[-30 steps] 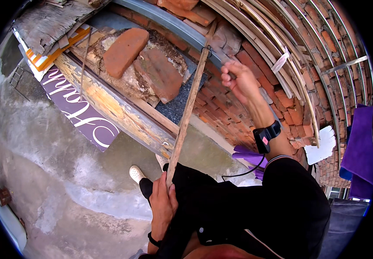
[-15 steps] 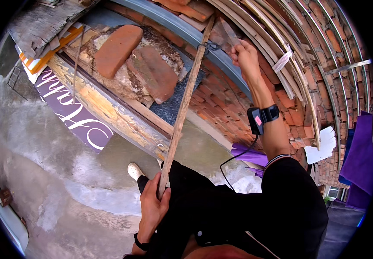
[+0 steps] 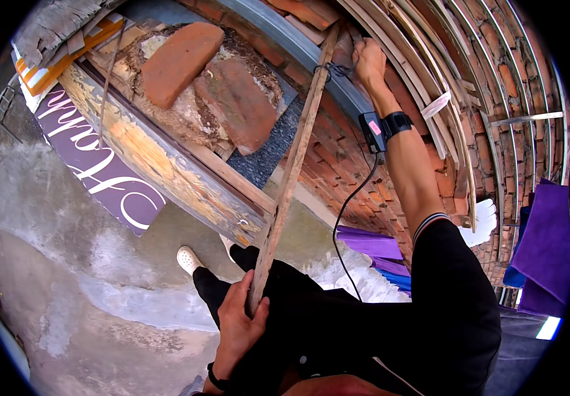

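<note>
My left hand (image 3: 240, 323) is closed around the lower end of a long, narrow wooden strip (image 3: 288, 175). The strip slants up and away to a ledge by the brick wall. Dark thin wire (image 3: 335, 70) is looped around it near its far end, beside a blue-grey metal beam (image 3: 291, 33). My right hand (image 3: 369, 63) reaches past the beam, close to the strip's far tip, with its fingers curled. Whatever those fingers hold is hidden; the blade seen earlier does not show now. A black device (image 3: 374, 131) with a cable is strapped to my right wrist.
Two loose bricks (image 3: 182, 65) lie on a rough, crumbling surface left of the strip. A worn timber beam (image 3: 159, 171) and a purple lettered board (image 3: 103, 165) are beside them. Stacked wooden slats (image 3: 424, 79) run along the brick wall (image 3: 338, 171). Purple cloth (image 3: 549, 244) hangs at right.
My right hand has moved farther away and slightly left, toward the strip's far end. The knife-like blade it held has gone out of sight. My left hand still grips the strip.
</note>
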A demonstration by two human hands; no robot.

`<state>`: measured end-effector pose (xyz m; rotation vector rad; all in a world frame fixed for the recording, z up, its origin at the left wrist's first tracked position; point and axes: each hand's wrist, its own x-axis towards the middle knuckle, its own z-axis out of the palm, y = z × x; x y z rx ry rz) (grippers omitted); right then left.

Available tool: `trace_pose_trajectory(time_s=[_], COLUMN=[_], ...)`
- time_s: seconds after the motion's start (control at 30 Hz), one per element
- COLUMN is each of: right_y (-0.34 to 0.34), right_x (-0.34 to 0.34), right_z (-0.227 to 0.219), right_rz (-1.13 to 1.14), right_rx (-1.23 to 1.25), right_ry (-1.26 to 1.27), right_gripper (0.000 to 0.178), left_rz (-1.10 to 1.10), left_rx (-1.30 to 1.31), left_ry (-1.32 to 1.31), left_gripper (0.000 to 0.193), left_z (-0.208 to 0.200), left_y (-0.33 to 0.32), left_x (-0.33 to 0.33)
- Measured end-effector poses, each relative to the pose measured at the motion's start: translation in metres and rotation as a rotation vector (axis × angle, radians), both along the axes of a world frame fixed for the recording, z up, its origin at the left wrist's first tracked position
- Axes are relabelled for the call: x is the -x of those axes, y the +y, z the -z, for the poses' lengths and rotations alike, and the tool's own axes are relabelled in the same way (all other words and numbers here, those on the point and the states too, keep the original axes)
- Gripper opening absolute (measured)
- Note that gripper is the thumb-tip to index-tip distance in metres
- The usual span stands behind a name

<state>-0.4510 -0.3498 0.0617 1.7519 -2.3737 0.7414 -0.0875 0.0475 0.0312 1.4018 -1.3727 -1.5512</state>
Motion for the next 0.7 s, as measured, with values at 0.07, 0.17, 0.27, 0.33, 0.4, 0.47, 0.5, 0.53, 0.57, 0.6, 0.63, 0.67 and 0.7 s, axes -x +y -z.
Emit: trace_pose_trajectory(time_s=[0.07, 0.17, 0.27, 0.33, 0.4, 0.47, 0.5, 0.53, 0.57, 0.6, 0.63, 0.67, 0.7], right_y=[-0.001, -0.003, -0.009, -0.013, -0.014, -0.012, -0.01, -0.011, -0.014, -0.017, -0.023, -0.027, -0.028], right_x=[-0.013, -0.021, -0.006, 0.0, -0.003, -0.016, -0.018, -0.018, -0.013, -0.008, 0.001, 0.01, 0.004], right_z=[-0.005, -0.008, -0.001, 0.002, 0.002, -0.001, -0.003, -0.002, 0.0, 0.001, 0.003, 0.005, 0.004], right_rz=[0.04, 0.093, 0.076, 0.047, 0.031, 0.032, 0.037, 0.042, 0.028, 0.014, -0.018, -0.014, -0.016], right_rx=[-0.027, -0.069, -0.05, 0.014, 0.019, -0.034, -0.048, -0.038, -0.022, -0.005, 0.019, 0.03, 0.038], right_ry=[0.11, 0.139, 0.163, 0.187, 0.21, 0.219, 0.22, 0.203, 0.199, 0.196, 0.206, 0.2, 0.19], right_gripper=[0.034, 0.039, 0.039, 0.033, 0.034, 0.044, 0.047, 0.047, 0.048, 0.048, 0.048, 0.047, 0.047], left_rz=[-0.005, -0.02, -0.013, 0.01, 0.005, -0.002, 0.003, 0.007, -0.008, -0.024, -0.039, -0.045, -0.058], left_rx=[0.005, 0.024, -0.002, -0.028, -0.018, -0.029, -0.044, -0.059, -0.058, -0.056, -0.053, -0.058, -0.065], left_ry=[0.016, 0.055, 0.085, 0.11, 0.126, 0.139, 0.151, 0.164, 0.19, 0.219, 0.249, 0.28, 0.306], left_gripper=[0.051, 0.053, 0.054, 0.056, 0.056, 0.056, 0.056, 0.057, 0.058, 0.058, 0.059, 0.06, 0.06], left_z=[0.003, 0.009, 0.009, 0.008, 0.008, 0.008, 0.008, 0.009, 0.011, 0.014, 0.017, 0.02, 0.024], left_y=[0.0, 0.002, 0.002, -0.002, -0.003, -0.003, -0.002, -0.002, -0.001, 0.001, 0.002, 0.004, 0.006], left_x=[-0.001, -0.001, 0.0, -0.001, -0.001, -0.001, -0.002, -0.003, -0.004, -0.003, -0.002, -0.001, 0.0])
